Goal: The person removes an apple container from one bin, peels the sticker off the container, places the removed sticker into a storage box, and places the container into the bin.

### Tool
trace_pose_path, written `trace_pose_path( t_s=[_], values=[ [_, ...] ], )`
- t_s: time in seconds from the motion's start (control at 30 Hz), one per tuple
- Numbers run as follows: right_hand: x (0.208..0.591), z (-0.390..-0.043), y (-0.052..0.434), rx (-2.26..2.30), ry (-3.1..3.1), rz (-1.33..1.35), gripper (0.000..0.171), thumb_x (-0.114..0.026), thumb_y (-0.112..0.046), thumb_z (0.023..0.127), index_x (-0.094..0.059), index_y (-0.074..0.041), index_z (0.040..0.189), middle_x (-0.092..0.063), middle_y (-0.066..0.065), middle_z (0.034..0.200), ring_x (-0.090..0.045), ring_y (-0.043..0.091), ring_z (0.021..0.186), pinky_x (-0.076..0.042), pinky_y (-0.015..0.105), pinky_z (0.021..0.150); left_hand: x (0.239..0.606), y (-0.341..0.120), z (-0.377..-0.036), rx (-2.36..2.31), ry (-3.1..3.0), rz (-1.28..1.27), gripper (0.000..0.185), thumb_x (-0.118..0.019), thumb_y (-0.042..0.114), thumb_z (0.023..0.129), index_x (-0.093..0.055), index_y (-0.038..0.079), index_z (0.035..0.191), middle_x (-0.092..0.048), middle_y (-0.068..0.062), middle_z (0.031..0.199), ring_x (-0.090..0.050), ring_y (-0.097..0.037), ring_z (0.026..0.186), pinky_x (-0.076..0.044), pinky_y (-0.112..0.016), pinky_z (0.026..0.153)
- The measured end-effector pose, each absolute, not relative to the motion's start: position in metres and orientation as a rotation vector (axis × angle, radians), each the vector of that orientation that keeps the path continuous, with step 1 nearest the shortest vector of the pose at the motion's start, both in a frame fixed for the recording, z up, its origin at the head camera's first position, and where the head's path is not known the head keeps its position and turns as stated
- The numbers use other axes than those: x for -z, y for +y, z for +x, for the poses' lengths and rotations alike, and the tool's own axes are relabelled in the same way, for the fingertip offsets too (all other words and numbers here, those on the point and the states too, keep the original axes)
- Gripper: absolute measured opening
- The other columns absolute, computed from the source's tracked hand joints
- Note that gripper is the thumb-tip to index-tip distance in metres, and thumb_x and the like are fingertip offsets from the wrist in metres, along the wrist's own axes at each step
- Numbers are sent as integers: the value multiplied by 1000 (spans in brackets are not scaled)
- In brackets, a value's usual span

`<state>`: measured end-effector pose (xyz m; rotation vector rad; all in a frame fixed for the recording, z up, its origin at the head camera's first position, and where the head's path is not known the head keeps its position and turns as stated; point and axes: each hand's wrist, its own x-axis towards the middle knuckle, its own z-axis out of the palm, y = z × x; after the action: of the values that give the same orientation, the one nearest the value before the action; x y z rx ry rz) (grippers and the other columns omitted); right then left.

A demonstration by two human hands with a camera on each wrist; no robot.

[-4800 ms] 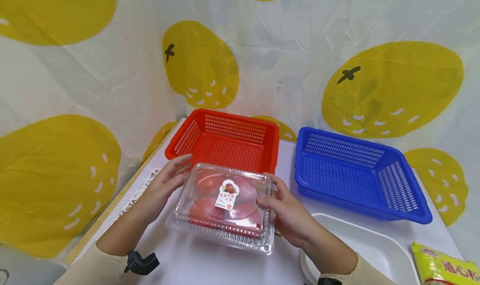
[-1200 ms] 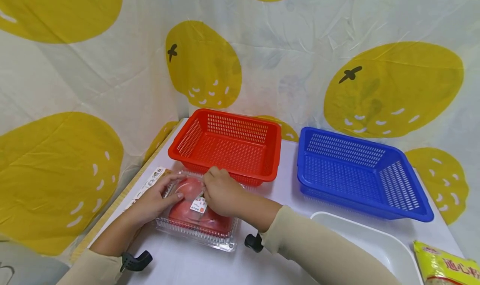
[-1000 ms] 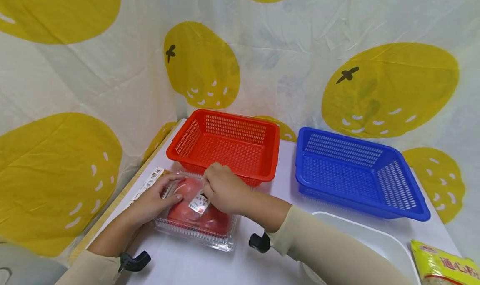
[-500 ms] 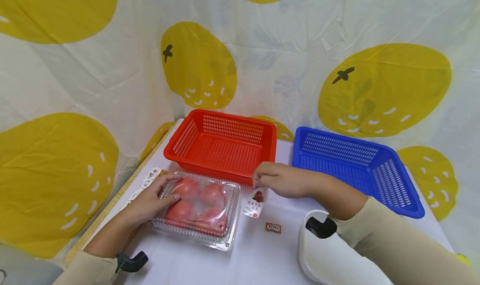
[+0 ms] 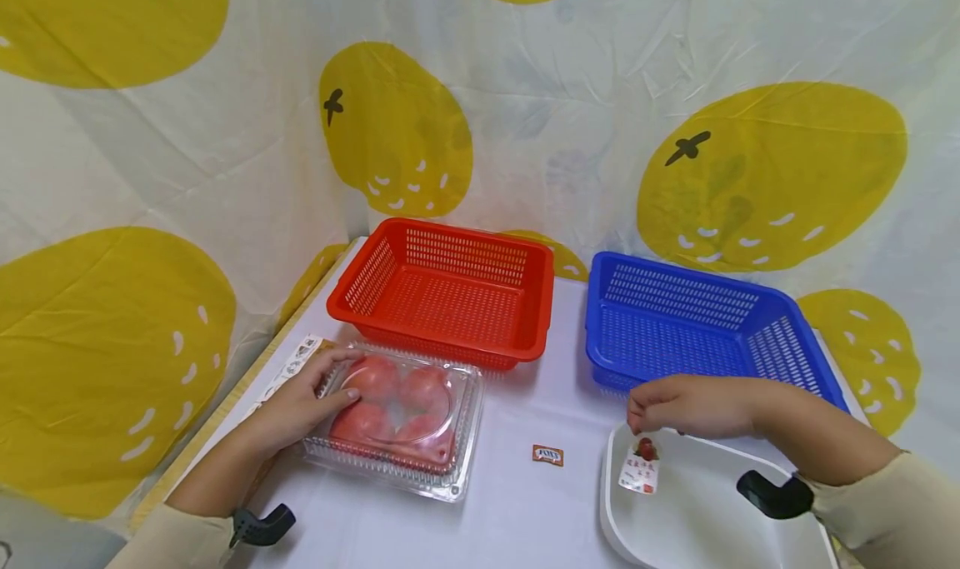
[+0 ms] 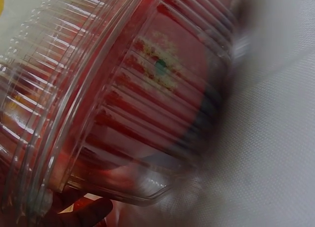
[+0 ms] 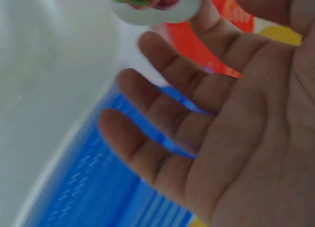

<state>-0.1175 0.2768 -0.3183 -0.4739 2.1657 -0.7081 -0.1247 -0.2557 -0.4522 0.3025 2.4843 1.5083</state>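
From the head view, the left hand [image 5: 300,402] rests flat-fingered on the clear tomato box [image 5: 393,419]; the right hand [image 5: 686,405] pinches a sticker [image 5: 640,469] hanging just below its fingertips, above the white tray [image 5: 705,519]. The left wrist view shows only the box's blurred ribbed wall [image 6: 113,104]. In the right wrist view, the sticker [image 7: 155,3] is cut off at the top.

Sticker [image 5: 639,470]: red fruit picture, red characters, unreadable. Small orange packet [image 5: 547,454]: white lettering, illegible.
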Motion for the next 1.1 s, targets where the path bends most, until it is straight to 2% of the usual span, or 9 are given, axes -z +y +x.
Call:
trace_pose_path(
  t_s=[0.13, 0.27, 0.37, 0.6, 0.83, 1.0, 1.1],
  values=[
    [340, -106, 300, 685, 2085, -382, 10, -55, -11, 101, -64, -11, 105, -64, 6, 102, -53, 27, 104, -42, 44, 83, 453, -255, -125, -1513, 2492, 307, 59, -74, 37, 101, -49, 33, 154, -28, -14, 170, -20, -46, 156, -23, -81, 116],
    [365, -95, 313, 688, 2049, -319, 11, -56, -10, 96, -65, -10, 102, -64, 6, 96, -49, 21, 85, -32, 31, 68, 453, -255, -126, -1521, 2489, 325, 59, -74, 35, 101, -49, 32, 154, -30, -14, 169, -22, -45, 155, -24, -80, 117],
    [384, -90, 320, 702, 2044, -304, 9, -59, -9, 94, -66, -10, 99, -62, 4, 90, -45, 19, 77, -28, 28, 64, 453, -255, -125, -1523, 2484, 320, 59, -74, 35, 101, -49, 32, 154, -31, -15, 168, -25, -44, 153, -27, -78, 116],
    [434, -95, 348, 817, 2036, -561, 14, -60, -6, 95, -69, -15, 98, -63, -9, 88, -53, 3, 77, -38, 19, 64, 452, -255, -125, -1502, 2492, 311, 60, -74, 37, 101, -48, 33, 154, -29, -16, 169, -24, -46, 154, -30, -79, 115],
    [410, -82, 323, 626, 2208, -384, 18, -67, -5, 97, -68, -18, 109, -58, 3, 92, -54, 19, 85, -41, 29, 73, 454, -255, -125, -1499, 2492, 311, 60, -74, 37, 101, -48, 33, 155, -27, -15, 170, -20, -46, 156, -24, -81, 116],
    [406, -78, 322, 575, 2272, -350, 23, -71, -11, 97, -67, -22, 117, -59, 3, 94, -55, 21, 87, -44, 32, 74, 452, -254, -125, -1474, 2512, 308, 60, -74, 39, 101, -48, 33, 154, -28, -14, 171, -18, -46, 158, -22, -82, 116],
    [399, -77, 327, 617, 2259, -380, 23, -69, -11, 98, -66, -20, 119, -61, 4, 98, -56, 24, 91, -47, 33, 75, 451, -254, -126, -1479, 2523, 340, 59, -74, 36, 101, -49, 31, 154, -30, -13, 170, -18, -45, 158, -22, -82, 116]
  ],
)
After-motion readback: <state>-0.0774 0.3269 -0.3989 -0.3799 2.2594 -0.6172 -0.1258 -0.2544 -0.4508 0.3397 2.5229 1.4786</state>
